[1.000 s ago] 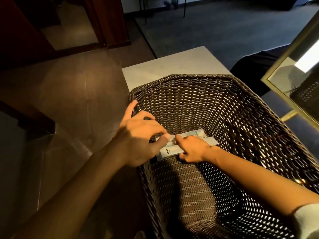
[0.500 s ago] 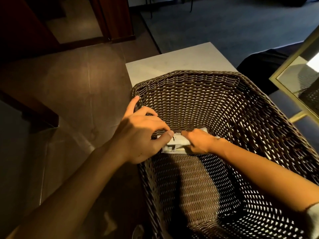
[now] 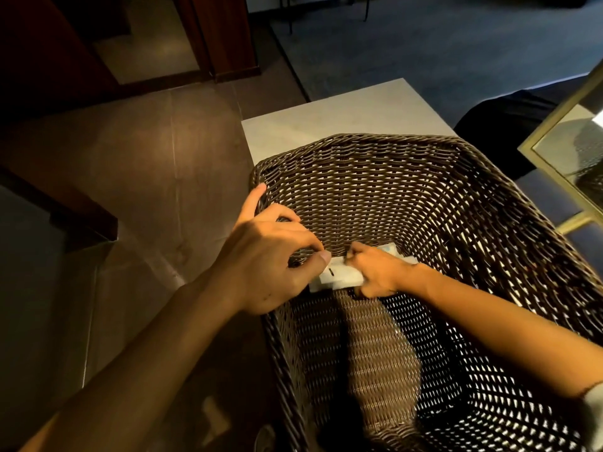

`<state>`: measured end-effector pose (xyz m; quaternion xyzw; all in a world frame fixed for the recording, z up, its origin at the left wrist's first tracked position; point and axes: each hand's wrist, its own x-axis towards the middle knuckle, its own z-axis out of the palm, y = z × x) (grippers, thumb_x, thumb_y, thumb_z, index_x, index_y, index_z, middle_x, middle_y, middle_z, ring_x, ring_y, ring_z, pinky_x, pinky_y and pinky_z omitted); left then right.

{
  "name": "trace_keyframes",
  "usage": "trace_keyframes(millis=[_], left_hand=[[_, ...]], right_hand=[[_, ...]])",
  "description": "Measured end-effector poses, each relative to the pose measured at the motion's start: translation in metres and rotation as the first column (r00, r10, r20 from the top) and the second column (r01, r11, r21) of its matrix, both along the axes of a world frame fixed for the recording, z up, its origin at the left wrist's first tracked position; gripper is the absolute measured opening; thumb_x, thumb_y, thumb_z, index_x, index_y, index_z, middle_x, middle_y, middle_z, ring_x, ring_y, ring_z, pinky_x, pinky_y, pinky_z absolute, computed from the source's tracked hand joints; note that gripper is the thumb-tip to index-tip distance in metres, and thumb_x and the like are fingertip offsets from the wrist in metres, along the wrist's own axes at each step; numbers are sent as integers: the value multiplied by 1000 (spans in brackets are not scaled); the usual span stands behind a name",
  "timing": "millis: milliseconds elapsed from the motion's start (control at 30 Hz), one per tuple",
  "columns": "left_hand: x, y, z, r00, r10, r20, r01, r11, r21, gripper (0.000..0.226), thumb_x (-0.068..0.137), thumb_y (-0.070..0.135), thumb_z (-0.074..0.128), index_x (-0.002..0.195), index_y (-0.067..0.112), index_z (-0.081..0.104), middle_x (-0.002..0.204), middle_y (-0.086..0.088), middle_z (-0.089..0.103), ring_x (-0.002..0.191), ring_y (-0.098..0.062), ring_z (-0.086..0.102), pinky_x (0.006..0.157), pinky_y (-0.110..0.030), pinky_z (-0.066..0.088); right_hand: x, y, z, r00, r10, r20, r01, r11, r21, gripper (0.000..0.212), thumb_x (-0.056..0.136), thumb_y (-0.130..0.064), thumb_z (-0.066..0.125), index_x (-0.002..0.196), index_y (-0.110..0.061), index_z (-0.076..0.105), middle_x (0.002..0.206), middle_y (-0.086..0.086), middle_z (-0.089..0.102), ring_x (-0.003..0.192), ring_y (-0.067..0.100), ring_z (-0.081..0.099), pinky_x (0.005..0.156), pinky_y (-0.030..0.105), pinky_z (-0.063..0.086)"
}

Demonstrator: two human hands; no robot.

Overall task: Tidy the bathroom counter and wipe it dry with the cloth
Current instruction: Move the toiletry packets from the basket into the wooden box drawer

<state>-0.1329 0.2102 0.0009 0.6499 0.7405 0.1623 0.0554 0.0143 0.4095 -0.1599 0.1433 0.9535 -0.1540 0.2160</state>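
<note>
Two bare forearms reach into a large dark brown wicker basket (image 3: 424,197), seen from above. The left hand (image 3: 270,259) comes in from seven o'clock, its wrist crossing the basket's left rim; the index finger points up along the rim toward twelve o'clock, the other fingers curl loosely, and the thumb (image 3: 321,257) presses against the left end of some small white packets (image 3: 339,275). The right hand (image 3: 375,272) enters from four o'clock and lies deeper inside, fingers pressed together and curled over the right end of the same packets, holding them against the basket's inner wall near the picture's centre. What the packets contain cannot be told. No cloth is in view. The basket sits on a pale counter (image 3: 342,112), whose bare corner shows at twelve o'clock beyond the rim. Brown floor tiles (image 3: 146,177) fill the nine o'clock side, with dark wooden furniture (image 3: 42,53) at eleven o'clock. Grey-blue carpet (image 3: 440,37) lies at one o'clock, and a gold-framed mirror (image 3: 567,148) leans in at three o'clock.
</note>
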Motion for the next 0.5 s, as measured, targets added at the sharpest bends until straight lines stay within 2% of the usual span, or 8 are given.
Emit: trace_keyframes(millis=[100,167,233,300,367,433,500], left_hand=[[0,1,2,1000,2,3,-2,1000,-18,47,94,58,39,95,35,79,97,23,75,117,-6,56,126,-53,2],[0,1,2,1000,1,-3,-1,1000,-23,46,94,58,39,96,35,79,97,22,75,117,-5,55,125,-53,1],[-1,0,0,1000,-2,-5,2,1000,-14,44,94,56,42,94,34,80,96,22,75,116,-5,55,125,-53,1],[-1,-1,-1,1000,-8,-11,8,1000,2,44,94,56,42,92,34,80,95,22,75,115,-4,55,126,-53,1],[0,1,2,1000,2,-10,-3,999,-47,50,92,61,35,95,36,79,98,23,75,118,-3,51,126,-49,-5],[-1,3,6,999,-5,-35,-1,988,-156,61,90,66,21,103,40,75,105,24,72,124,-2,45,124,-48,-12],[-2,3,7,998,-28,-55,17,982,-190,68,88,68,13,108,42,73,106,22,71,125,-4,43,124,-49,-14]], right_hand=[[-8,8,7,1000,18,-21,-15,990,141,55,80,-21,71,131,-10,53,131,9,48,118,29,52,103,39,48],[-14,5,6,996,72,52,-81,976,201,48,81,-17,69,125,-10,52,120,9,56,115,30,54,100,42,49],[-14,-2,3,995,33,92,-48,985,166,41,84,-10,66,121,-9,49,103,6,61,100,26,61,87,39,55],[-13,-10,3,994,-4,107,-11,991,134,42,85,-6,64,123,-7,45,88,4,58,83,22,59,71,32,53],[-11,-18,7,989,4,145,-20,993,113,43,84,-8,64,123,-6,46,82,1,53,80,21,57,68,28,50],[-5,-23,16,981,9,192,-30,994,107,27,83,-10,65,108,-7,57,81,1,56,84,21,62,72,27,55],[4,-29,34,975,-18,220,-8,993,120,17,80,-14,70,95,-8,64,80,2,63,80,22,66,73,29,60]])
